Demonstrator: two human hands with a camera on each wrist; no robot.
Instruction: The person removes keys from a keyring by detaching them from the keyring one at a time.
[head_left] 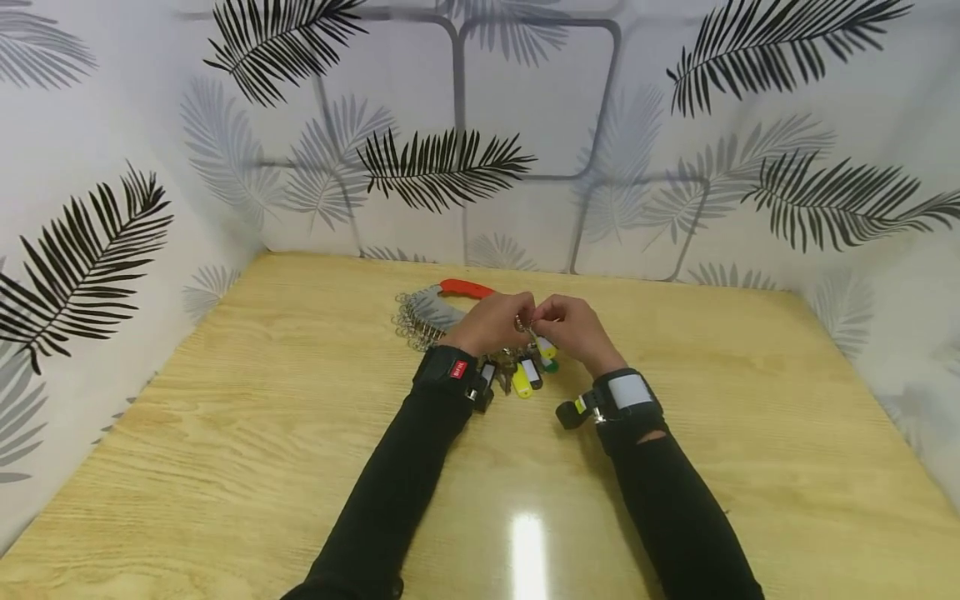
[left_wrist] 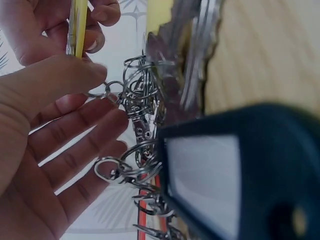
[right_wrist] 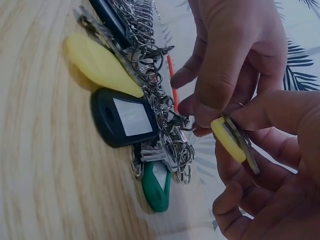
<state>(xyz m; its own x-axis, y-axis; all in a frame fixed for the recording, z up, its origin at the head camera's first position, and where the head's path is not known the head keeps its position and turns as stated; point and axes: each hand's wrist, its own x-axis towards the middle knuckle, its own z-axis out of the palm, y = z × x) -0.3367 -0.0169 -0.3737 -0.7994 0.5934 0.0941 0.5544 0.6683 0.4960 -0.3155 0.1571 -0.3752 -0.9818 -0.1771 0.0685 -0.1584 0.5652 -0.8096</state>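
My left hand (head_left: 495,323) pinches a small metal ring (left_wrist: 98,94) between thumb and forefinger, its other fingers loosely extended. The ring links to a cluster of metal rings and clasps (right_wrist: 172,122). Close against it, my right hand (head_left: 577,329) pinches the ring of a key (right_wrist: 248,152) with a yellow key tag (right_wrist: 227,140). The fingertips of both hands nearly meet, and partly hide the rings between them. Below them, on the table, lie a black key tag (right_wrist: 125,119) with a white label, another yellow tag (right_wrist: 100,65) and a green tag (right_wrist: 156,187).
Behind my left hand lies a curved red and grey object (head_left: 465,288), with many metal clasps (head_left: 411,321) along its grey part. The wooden table (head_left: 225,417) meets a leaf-patterned cloth (head_left: 525,217) at its back edge. Dark wrist cameras (head_left: 573,414) protrude below both hands.
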